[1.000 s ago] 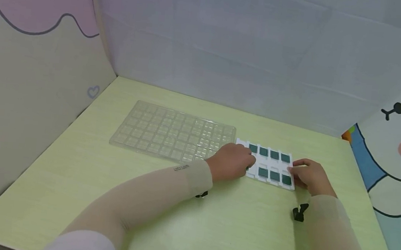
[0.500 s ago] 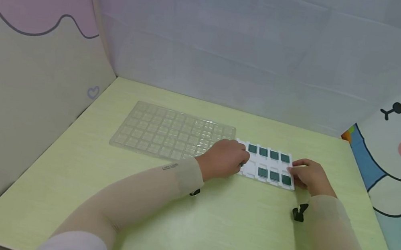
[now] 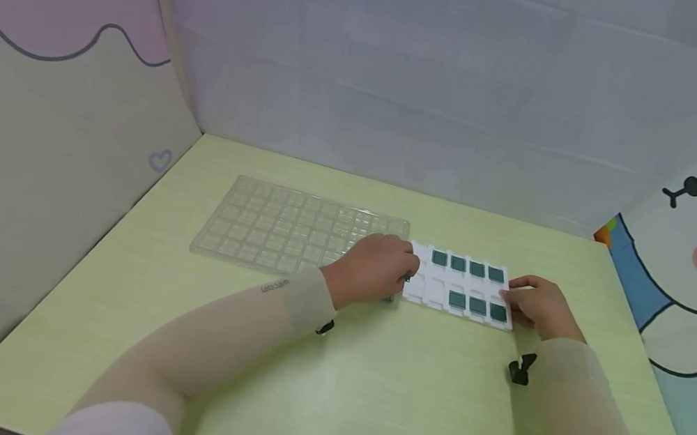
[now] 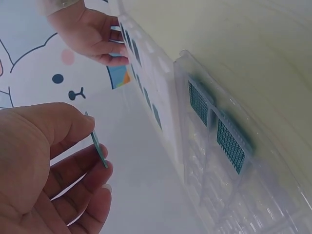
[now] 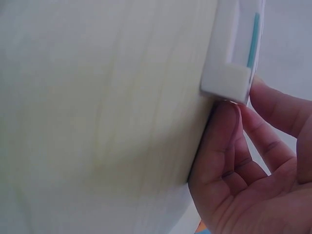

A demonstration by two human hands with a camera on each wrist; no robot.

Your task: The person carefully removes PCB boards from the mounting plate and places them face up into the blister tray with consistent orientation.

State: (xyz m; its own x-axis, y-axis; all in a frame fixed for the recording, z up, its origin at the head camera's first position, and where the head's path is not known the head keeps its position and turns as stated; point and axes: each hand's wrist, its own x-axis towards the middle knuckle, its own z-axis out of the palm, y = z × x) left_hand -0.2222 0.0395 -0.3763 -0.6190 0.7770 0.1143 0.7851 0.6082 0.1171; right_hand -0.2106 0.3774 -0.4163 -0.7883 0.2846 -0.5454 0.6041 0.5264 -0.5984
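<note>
Tray point(image 3: 467, 284), white, between the hands point(image 3: 373, 269)

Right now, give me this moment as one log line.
left hand: pinching green chip | right hand: holding end of white tray | clear tray: two chips showing | white tray: seven chips showing

Green chip point(image 4: 96, 141): held aloft;
White tray point(image 3: 468, 285): seven chips point(image 3: 477, 305); toward table's point(image 3: 407, 391) right edge;
Clear tray point(image 3: 272, 224): two gridded chips point(image 4: 231, 147); near far edge

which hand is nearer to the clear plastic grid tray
Left. The left hand is above one end of the clear tray; the right hand is farther off, touching the white rectangular tray.
</note>
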